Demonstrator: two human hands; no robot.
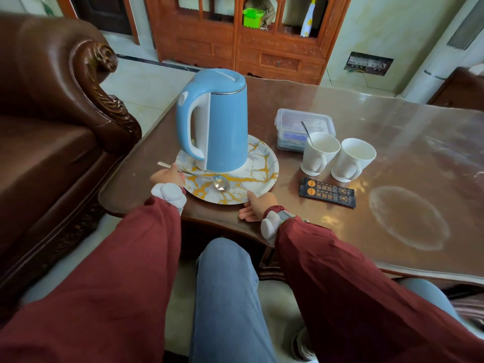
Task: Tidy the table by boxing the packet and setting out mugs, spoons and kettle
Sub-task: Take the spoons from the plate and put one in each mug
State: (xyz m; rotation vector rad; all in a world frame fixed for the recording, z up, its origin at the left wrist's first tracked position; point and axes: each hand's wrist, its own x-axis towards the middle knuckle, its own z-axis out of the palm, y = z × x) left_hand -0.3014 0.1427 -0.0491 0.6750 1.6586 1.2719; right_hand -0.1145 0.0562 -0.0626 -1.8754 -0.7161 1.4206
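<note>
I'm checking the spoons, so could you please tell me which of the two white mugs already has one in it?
The left mug, nearer the kettle; a spoon handle sticks out of it.

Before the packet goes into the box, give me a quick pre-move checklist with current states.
1. Packet reachable: ok, it lies flat on the table, nothing on it.
2. Plastic box open: not ok, its lid looks seated.
3. Right hand free: ok, it holds nothing; fingers touch the tray rim.
4. Left hand free: not ok, it holds the spoon, whose bowl rests on the tray.
5. Path to box clear: not ok, two mugs stand right in front of it.
6. Kettle stable: ok, upright on the tray.
</note>
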